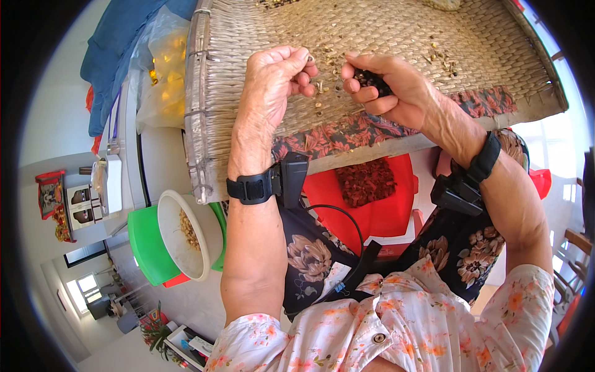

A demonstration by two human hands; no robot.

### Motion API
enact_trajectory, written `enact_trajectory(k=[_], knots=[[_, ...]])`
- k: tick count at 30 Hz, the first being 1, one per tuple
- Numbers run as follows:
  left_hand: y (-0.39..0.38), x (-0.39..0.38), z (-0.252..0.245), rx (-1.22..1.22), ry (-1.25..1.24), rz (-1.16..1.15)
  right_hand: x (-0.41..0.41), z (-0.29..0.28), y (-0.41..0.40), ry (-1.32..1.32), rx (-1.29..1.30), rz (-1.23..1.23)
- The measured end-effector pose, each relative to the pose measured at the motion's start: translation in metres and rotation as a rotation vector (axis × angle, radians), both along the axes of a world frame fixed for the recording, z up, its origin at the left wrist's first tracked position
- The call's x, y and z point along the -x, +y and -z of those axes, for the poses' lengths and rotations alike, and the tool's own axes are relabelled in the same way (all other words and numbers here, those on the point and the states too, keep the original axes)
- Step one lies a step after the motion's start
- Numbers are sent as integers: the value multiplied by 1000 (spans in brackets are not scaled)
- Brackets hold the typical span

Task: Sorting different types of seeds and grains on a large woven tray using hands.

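Note:
A large woven basket tray lies across the view in front of me, with a patterned cloth strip along its near edge. Over it, my left hand pinches a small dark bean or seed between thumb and forefinger, the other fingers curled. Facing it across a gap, my right hand is curled around a handful of dark beans or seeds, its thumb tip near the forefinger. Husk bits and a few dark seeds are scattered on the weave, and more dark and pale seeds lie at the far edge.
Left of the tray stand a white bowl with pale pieces inside and a green plastic stool or container. A clear plastic bag and blue cloth are beyond them. Below the tray's near edge, a red container holds dark red pieces.

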State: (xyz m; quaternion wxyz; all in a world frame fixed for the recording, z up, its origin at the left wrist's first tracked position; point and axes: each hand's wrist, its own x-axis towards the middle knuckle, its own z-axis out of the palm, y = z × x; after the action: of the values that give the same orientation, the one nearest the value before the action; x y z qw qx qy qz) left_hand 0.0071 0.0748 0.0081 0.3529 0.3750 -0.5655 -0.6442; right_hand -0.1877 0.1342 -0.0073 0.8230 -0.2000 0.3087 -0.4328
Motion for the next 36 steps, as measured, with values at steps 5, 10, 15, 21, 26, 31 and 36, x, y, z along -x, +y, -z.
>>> enact_trajectory(k=[5, 10, 15, 21, 26, 31, 36], knots=[[15, 15, -12, 215, -145, 46, -1, 2, 0, -10, 16, -26], [30, 34, -13, 558, -281, 78, 0, 2, 2, -5, -14, -11], [27, 35, -3, 845, -338, 58, -6, -5, 5, -8, -62, 39], [30, 34, -15, 551, -203, -49, 2, 3, -2, -90, -47, -23], [-1, 5, 10, 536, -517, -149, 0, 0, -2, -110, -23, -40], [-2, 7, 16, 658, -790, -174, 4, 1, -3, -114, -25, -11], [-7, 6, 22, 802, -986, -153, 4, -1, -3, -84, -22, -9]])
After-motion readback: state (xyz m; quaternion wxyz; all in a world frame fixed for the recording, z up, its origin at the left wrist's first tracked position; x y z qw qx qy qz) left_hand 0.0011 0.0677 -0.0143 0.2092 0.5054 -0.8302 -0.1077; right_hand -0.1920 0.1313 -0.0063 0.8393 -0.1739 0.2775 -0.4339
